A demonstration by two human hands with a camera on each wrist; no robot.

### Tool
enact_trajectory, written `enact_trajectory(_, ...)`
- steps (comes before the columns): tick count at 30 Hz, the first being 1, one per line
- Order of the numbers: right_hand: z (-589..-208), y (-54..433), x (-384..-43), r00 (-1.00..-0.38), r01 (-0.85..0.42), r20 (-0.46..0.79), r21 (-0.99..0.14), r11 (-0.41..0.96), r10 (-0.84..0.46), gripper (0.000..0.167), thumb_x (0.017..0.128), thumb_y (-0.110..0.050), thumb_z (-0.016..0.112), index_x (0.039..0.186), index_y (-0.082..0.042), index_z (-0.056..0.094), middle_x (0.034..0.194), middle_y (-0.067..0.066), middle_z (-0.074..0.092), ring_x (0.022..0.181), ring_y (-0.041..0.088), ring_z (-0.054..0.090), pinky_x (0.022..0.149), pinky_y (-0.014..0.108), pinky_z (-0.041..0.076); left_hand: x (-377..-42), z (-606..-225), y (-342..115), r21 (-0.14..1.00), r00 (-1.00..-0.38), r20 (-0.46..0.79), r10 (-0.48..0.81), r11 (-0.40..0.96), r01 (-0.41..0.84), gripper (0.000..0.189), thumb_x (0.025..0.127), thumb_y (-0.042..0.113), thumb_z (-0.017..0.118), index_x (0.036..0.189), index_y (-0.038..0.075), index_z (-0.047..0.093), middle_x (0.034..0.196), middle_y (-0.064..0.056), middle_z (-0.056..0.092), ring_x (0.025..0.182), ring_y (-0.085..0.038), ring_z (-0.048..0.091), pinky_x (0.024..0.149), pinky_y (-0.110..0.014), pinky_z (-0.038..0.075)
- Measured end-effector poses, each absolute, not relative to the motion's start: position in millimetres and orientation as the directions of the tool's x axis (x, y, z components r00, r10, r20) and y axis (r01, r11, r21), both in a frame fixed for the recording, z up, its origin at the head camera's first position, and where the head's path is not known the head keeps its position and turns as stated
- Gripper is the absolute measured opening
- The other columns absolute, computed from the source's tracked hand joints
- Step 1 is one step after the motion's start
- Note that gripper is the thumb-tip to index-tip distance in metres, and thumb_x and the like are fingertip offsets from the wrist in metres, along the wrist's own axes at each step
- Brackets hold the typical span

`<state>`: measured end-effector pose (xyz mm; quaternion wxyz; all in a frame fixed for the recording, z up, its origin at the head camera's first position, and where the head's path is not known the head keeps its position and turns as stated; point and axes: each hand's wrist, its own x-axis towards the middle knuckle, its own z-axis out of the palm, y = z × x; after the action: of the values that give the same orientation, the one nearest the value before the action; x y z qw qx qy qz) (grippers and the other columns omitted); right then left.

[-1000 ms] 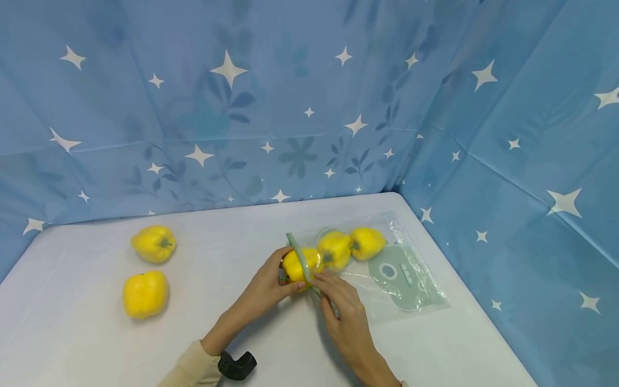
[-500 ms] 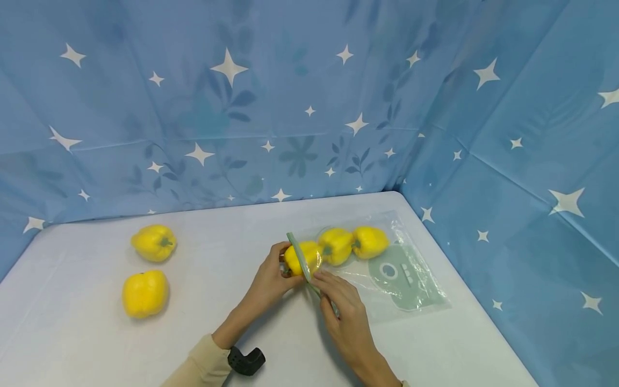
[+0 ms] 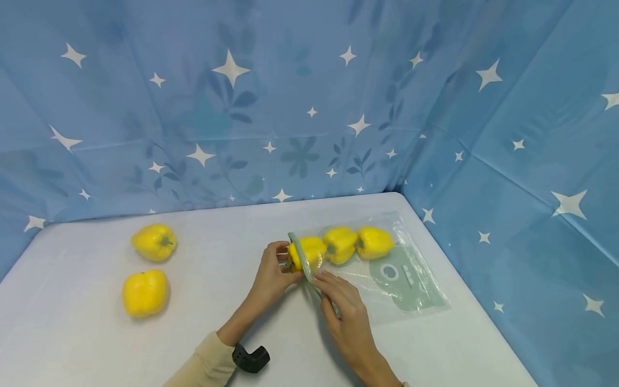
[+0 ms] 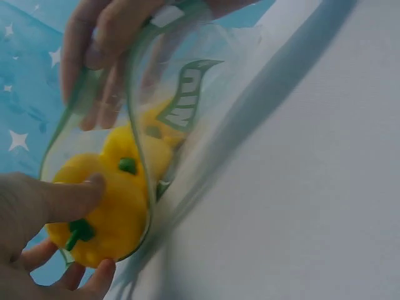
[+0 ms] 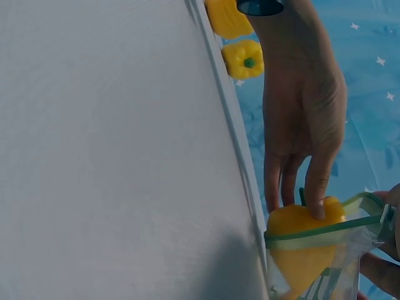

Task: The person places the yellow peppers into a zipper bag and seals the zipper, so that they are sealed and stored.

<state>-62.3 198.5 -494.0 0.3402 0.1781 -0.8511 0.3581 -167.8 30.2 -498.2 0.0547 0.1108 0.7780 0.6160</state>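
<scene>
Head view: reads bright and even. Shows soft-edged shadows on flat white tabletop (image 3: 87, 344) near bare left hand (image 3: 271, 277) and bare right hand (image 3: 343, 303); cannot place light source. Catches small white glare streaks on clear plastic bag with green rim (image 3: 355, 279). Left wrist view: reads dim, greyish, slightly soft; shows broad dark shadow running diagonally across tabletop. Right wrist view: reads dim too; darkens to diffuse shadow at lower centre.

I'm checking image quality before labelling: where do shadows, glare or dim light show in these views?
Head: brightest, glare streaks on the clear bag; left wrist: dimmer, a long shadow band across the white table; right wrist: also dim, a soft-edged shadow near the yellow pepper.
</scene>
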Motion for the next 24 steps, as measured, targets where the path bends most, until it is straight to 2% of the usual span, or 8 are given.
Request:
enact_trajectory(7,-494.7,198.9,-61.3,-0.708,-0.552,0.703,-0.495,0.671,-0.064,0.039,0.088,0.013,0.069,0.119,-0.011,0.076,0.126,0.008,0.076,0.120,0.033,0.069,0.115,0.028,0.045,-165.9,-496.8,28.4,0.973,-0.958,0.055,0.281,0.201,0.115,0.073,0.076,-0.012,0.085,0.138,-0.005,0.048,0.132,-0.028,0.044,0.121,-0.040,0.056,0.101,-0.045,0.059)
enact_trajectory(14,-496.6,198.8,-60.1,-0.717,-0.543,0.694,-0.498,0.676,-0.065,0.040,0.088,0.012,0.070,0.120,-0.012,0.076,0.127,0.007,0.076,0.121,0.031,0.069,0.118,0.022,0.041,-165.0,-499.6,28.9,0.977,-0.954,0.022,0.298,0.198,0.085,0.072,0.080,-0.011,0.082,0.142,-0.003,0.047,0.122,-0.023,0.054,0.110,-0.033,0.063,0.091,-0.036,0.063)
enact_trajectory(21,-497.2,199.3,-61.4,-0.714,-0.552,0.696,-0.495,0.671,-0.075,0.040,0.089,0.012,0.069,0.120,-0.012,0.076,0.128,0.008,0.075,0.122,0.030,0.069,0.120,0.021,0.038,-164.7,-500.6,30.1,0.983,-0.951,-0.003,0.309,0.177,0.055,0.071,0.085,-0.005,0.080,0.147,0.003,0.046,0.126,-0.019,0.059,0.114,-0.032,0.067,0.095,-0.038,0.061)
enact_trajectory(24,-497.0,199.7,-61.9,-0.714,-0.551,0.697,-0.492,0.673,-0.075,0.039,0.089,0.012,0.069,0.119,-0.012,0.076,0.127,0.008,0.075,0.121,0.031,0.069,0.119,0.022,0.039,-165.4,-501.7,29.8,0.988,-0.949,0.002,0.316,0.148,0.052,0.070,0.086,-0.003,0.079,0.148,0.003,0.046,0.128,-0.020,0.060,0.115,-0.033,0.068,0.093,-0.039,0.062)
